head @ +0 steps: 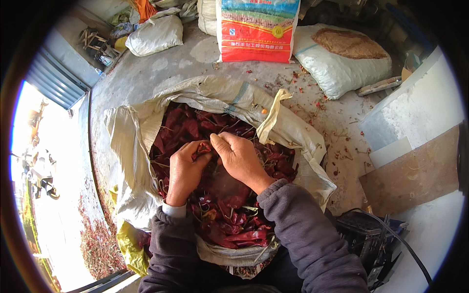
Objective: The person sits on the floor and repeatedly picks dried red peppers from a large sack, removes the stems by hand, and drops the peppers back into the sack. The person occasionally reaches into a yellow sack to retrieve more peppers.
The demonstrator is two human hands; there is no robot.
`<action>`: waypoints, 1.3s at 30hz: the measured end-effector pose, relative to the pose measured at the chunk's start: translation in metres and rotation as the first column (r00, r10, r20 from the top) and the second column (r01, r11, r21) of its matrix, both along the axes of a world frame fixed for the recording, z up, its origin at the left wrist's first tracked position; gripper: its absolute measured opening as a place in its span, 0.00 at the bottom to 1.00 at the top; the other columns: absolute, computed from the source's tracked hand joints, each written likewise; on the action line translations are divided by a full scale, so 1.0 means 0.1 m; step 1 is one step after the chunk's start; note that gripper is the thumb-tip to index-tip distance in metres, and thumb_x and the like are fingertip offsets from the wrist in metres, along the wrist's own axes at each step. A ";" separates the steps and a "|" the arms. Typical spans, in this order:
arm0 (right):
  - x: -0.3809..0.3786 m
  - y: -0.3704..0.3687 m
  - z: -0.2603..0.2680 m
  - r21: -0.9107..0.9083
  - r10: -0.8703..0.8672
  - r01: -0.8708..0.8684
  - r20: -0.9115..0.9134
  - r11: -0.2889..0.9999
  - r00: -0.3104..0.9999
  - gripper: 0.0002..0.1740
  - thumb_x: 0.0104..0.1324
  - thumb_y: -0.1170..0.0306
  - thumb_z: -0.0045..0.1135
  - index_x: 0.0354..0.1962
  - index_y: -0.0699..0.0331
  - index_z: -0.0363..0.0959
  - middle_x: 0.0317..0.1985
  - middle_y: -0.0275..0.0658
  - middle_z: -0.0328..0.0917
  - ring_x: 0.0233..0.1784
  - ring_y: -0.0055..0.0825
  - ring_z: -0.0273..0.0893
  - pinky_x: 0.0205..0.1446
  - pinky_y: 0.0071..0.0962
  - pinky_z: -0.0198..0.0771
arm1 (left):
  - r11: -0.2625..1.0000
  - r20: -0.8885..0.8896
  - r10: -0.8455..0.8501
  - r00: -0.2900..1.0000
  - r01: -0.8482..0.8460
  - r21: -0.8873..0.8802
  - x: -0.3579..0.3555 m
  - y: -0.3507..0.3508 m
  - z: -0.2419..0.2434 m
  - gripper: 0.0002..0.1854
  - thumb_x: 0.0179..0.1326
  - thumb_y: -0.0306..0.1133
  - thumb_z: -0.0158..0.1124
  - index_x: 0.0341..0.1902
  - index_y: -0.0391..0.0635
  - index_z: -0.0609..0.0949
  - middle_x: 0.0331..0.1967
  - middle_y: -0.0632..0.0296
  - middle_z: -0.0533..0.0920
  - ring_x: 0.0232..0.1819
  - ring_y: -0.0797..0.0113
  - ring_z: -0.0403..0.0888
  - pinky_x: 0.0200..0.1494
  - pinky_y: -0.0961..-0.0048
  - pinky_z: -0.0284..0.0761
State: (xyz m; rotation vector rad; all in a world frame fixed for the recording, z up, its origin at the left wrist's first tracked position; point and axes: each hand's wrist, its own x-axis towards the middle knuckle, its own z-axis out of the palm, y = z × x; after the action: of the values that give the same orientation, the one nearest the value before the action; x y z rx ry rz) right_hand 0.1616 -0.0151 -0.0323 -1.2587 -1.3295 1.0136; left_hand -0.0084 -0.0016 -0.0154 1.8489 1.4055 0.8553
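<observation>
A dried red chili pepper (204,147) is pinched in my left hand (186,172), its wrinkled top showing between thumb and forefinger. Right beside it, my right hand (238,155) has its thumb laid over curled fingers. Whether those fingertips grip the pepper's stem is hidden behind the hand. Both hands are above a large open woven sack (293,121) with a rolled-down rim. Inside lie many dark red dried chili peppers (234,219) with pale stems. A cream cloth strip (273,117) lies across the far rim.
A printed red and blue bag (256,36) stands ahead, with white woven sacks (340,62) (157,34) to either side. Stems and red bits litter the concrete floor (340,146). A black crate (366,234) with a cable is at right; a yellow bag (132,249) at left.
</observation>
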 end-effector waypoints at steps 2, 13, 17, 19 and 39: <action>0.01 -0.03 0.08 0.049 0.011 -0.015 0.070 0.999 0.997 0.16 0.71 0.62 0.62 0.38 0.69 0.81 0.31 0.51 0.85 0.35 0.47 0.85 0.38 0.39 0.77 | 0.999 -0.058 -0.018 0.998 0.020 0.027 0.01 -0.01 -0.01 0.15 0.59 0.24 0.71 0.51 0.39 0.85 0.39 0.64 0.87 0.40 0.76 0.81 0.45 0.74 0.78; 0.11 -0.04 0.07 0.142 -0.081 0.065 0.110 0.988 0.991 0.11 0.71 0.67 0.61 0.36 0.69 0.78 0.29 0.50 0.83 0.34 0.52 0.83 0.38 0.42 0.76 | 0.951 0.414 0.069 0.908 0.066 -0.303 0.03 -0.04 0.04 0.13 0.64 0.26 0.69 0.51 0.38 0.81 0.39 0.66 0.84 0.37 0.81 0.77 0.41 0.83 0.72; 0.00 -0.09 0.01 0.245 -0.201 0.153 0.187 0.958 0.962 0.09 0.71 0.69 0.60 0.39 0.69 0.80 0.32 0.50 0.84 0.36 0.48 0.84 0.39 0.40 0.77 | 0.955 0.422 0.099 0.901 0.034 -0.295 0.11 -0.04 0.02 0.14 0.66 0.27 0.68 0.53 0.35 0.82 0.41 0.65 0.85 0.38 0.81 0.77 0.41 0.82 0.72; -0.04 -0.11 0.00 0.213 -0.193 0.155 0.170 0.965 0.966 0.09 0.71 0.69 0.60 0.36 0.68 0.79 0.32 0.51 0.83 0.37 0.52 0.83 0.40 0.45 0.77 | 0.956 0.398 0.115 0.910 0.007 -0.292 0.12 -0.04 0.01 0.13 0.67 0.26 0.67 0.53 0.35 0.82 0.38 0.65 0.85 0.31 0.84 0.74 0.34 0.83 0.69; 0.04 -0.09 0.02 0.413 -0.254 -0.042 0.634 0.910 0.730 0.07 0.72 0.70 0.56 0.35 0.63 0.69 0.30 0.43 0.77 0.31 0.46 0.80 0.31 0.41 0.77 | 0.997 0.142 0.059 0.988 -0.064 0.035 0.18 -0.08 -0.03 0.09 0.63 0.24 0.69 0.46 0.37 0.87 0.35 0.56 0.88 0.35 0.77 0.82 0.40 0.77 0.77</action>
State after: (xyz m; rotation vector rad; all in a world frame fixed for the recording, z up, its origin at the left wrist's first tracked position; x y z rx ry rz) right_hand 0.1655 -0.0237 -0.0307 -1.4110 -1.8736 0.1274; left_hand 0.0092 -0.0091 -0.0188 1.7452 1.3721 1.0302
